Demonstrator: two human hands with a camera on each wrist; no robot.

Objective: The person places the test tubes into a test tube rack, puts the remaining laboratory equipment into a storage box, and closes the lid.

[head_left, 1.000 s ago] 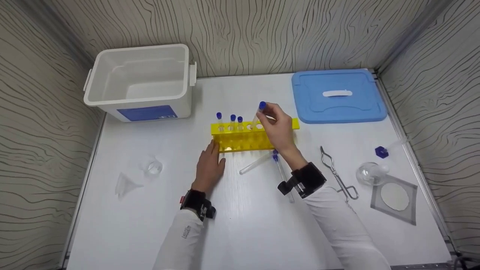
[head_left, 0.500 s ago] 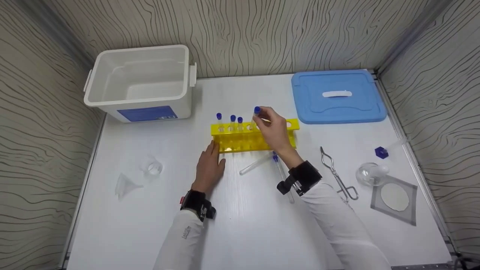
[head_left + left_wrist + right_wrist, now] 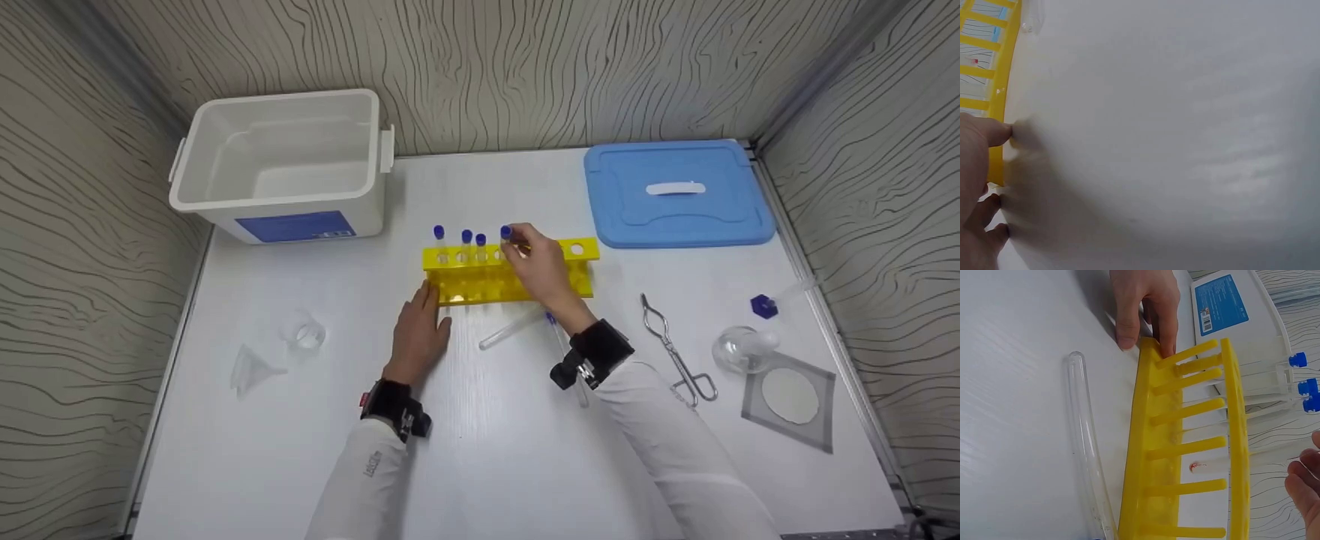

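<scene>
A yellow test tube rack [image 3: 510, 274] [image 3: 1185, 455] [image 3: 1002, 84] stands mid-table with three blue-capped tubes [image 3: 465, 244] [image 3: 1303, 385] in its left holes. My right hand [image 3: 536, 259] pinches a fourth blue-capped tube [image 3: 506, 236] near its cap; the tube sits down in a rack hole beside the others. My left hand [image 3: 418, 330] [image 3: 1145, 304] [image 3: 977, 169] rests on the table, its fingers touching the rack's left end. Two loose tubes [image 3: 517, 326] [image 3: 1086, 444] lie on the table in front of the rack.
An open white bin [image 3: 281, 161] stands back left, its blue lid [image 3: 675, 191] back right. Metal tongs [image 3: 675, 352], a blue cap [image 3: 763, 305], a glass flask [image 3: 739, 349] and a gauze mat [image 3: 791, 394] lie at right. A small beaker [image 3: 304, 334] and funnel [image 3: 251, 367] sit at left.
My right hand has moved left and down, lowering the blue-capped tube into a rack hole next to the three others. The left hand has stayed at the rack's end.
</scene>
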